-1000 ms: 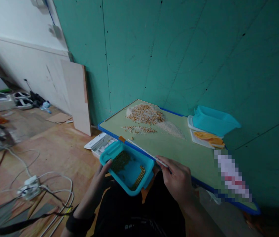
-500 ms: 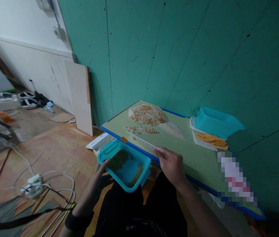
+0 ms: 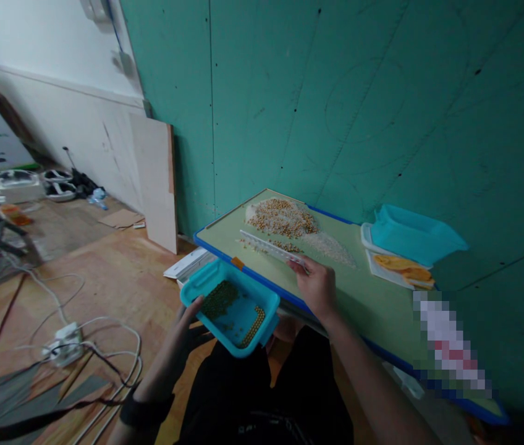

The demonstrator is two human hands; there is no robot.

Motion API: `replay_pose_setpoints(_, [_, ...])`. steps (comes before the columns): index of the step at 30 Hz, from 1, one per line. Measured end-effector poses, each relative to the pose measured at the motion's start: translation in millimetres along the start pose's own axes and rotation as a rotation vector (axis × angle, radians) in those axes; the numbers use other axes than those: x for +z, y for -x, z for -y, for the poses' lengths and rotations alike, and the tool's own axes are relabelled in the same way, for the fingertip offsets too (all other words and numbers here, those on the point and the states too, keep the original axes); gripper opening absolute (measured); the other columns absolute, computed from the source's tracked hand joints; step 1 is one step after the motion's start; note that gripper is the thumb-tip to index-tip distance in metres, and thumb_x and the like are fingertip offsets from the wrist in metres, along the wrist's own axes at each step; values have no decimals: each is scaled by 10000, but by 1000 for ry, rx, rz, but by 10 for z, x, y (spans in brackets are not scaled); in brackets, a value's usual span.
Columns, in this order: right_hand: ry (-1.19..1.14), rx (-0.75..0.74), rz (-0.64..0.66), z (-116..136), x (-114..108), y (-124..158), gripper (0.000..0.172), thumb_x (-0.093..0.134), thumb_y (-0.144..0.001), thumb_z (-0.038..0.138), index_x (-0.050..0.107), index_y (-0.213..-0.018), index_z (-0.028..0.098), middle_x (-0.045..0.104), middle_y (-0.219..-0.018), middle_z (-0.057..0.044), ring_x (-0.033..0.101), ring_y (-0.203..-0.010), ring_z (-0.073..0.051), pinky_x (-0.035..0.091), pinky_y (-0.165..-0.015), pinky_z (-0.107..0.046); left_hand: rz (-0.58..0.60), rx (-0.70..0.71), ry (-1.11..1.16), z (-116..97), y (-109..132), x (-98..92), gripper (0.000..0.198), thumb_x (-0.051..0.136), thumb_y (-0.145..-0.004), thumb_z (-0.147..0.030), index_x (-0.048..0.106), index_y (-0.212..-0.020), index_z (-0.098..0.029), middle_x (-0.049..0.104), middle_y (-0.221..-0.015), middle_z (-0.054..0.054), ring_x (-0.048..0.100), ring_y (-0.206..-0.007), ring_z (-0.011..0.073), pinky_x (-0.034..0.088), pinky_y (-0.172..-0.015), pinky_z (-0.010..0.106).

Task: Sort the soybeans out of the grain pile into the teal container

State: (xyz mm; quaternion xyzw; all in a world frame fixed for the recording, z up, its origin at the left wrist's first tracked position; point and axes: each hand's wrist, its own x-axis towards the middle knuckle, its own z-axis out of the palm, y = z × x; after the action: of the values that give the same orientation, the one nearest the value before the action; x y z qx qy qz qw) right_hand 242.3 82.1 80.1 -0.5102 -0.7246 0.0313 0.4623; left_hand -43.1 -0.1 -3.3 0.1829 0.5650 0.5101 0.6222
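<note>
The right hand (image 3: pixel 318 285), the nearer one, is pinching a white ruler-like strip (image 3: pixel 267 245) that is running lengthwise forward-left along a narrow row of soybeans and white grains (image 3: pixel 288 246), while the left hand (image 3: pixel 188 318) is thumb-gripping a turquoise tub (image 3: pixel 243 316).

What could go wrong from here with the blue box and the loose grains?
The blue box, held by only the left hand, could tip and spill its green grains.

The right hand holds a white strip at a small row of grains; a hard stroke might scatter some off the table.
</note>
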Motion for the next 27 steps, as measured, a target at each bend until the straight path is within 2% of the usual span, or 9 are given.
replay_pose_setpoints(5, [71, 25, 46, -24, 91, -104, 206, 688, -989, 344, 862, -1038, 246, 858, -960, -104, 835, -876, -304, 588, -700, -301, 11, 12, 13, 15, 12, 8, 763, 753, -895, -607, 545, -1541, -258, 768, -1288, 159, 822, -898, 312, 670, -819, 446])
replay_pose_setpoints(12, [41, 5, 6, 17, 139, -120, 191, 687, -978, 304, 857, -1034, 237, 858, -952, -102, 837, -861, -289, 598, -710, -291, -11, -5, 4, 28, -42, -24, 704, 733, -929, -580, 547, -1536, -278, 759, -1305, 162, 820, -906, 294, 672, -806, 425])
replay_pose_setpoints(17, [-31, -75, -31, 190, -69, 121, 181, 674, -992, 285, 840, -1001, 214, 856, -900, -84, 830, -782, -247, 613, -703, -269, -23, 0, 5, 46, -68, -62, 755, 765, -892, -605, 551, -1533, -269, 751, -1314, 172, 817, -936, 308, 679, -803, 434])
replay_pose_setpoints(22, [-20, -209, 8, 359, -245, 439, 222, 622, -998, 159, 829, -1045, 227, 860, -932, -64, 833, -800, -216, 643, -774, -266, 7, 24, 19, 73, -62, -44, 762, 779, -874, -611, 569, -1521, -269, 738, -1341, 167, 821, -924, 305, 676, -768, 410])
replay_pose_setpoints(25, [33, -251, 38, 348, -314, 546, 296, 577, -990, 100, 823, -1077, 240, 862, -971, -51, 835, -818, -207, 651, -775, -269, 14, 14, 20, 76, -50, -22, 746, 774, -885, -602, 570, -1523, -273, 748, -1344, 167, 822, -935, 303, 674, -802, 425])
replay_pose_setpoints(27, [103, -262, 8, 289, -402, 601, 293, 575, -988, 96, 822, -1072, 230, 862, -974, -55, 836, -809, -208, 650, -761, -267, 14, 0, 23, 72, -40, -14, 764, 773, -884, -611, 561, -1534, -270, 758, -1315, 174, 821, -942, 307, 668, -818, 433])
